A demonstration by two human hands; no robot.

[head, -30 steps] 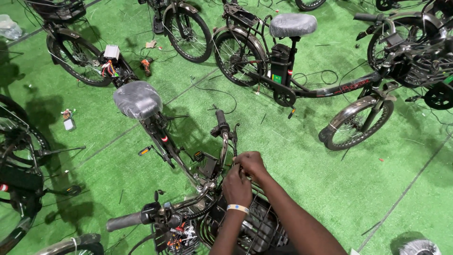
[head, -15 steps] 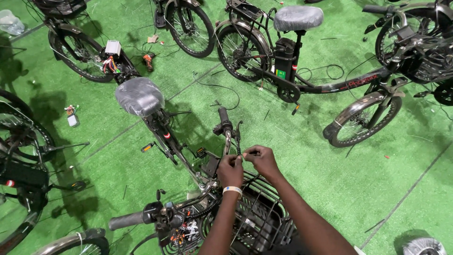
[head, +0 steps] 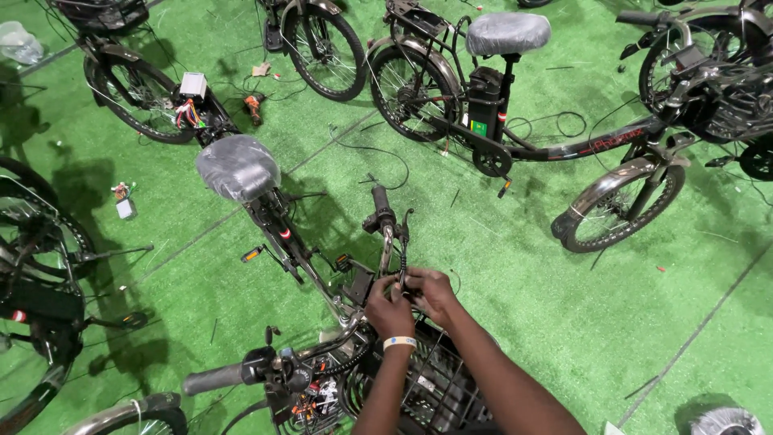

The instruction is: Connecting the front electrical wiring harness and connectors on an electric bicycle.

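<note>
Black handlebar [head: 385, 242], left hand [head: 388, 309] and right hand [head: 431, 293] both in pinching grip on its cable [head: 402, 278], green floor [head: 499, 274]

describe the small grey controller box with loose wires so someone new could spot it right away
Start on the green turf floor and go to the upper left, to the bicycle wheel lying behind the plastic-wrapped saddle. The grey box sits just right of that wheel. A bundle of red, yellow and other coloured wires spills from beneath it, unlike the smaller box lying alone on the turf at the left.
</note>
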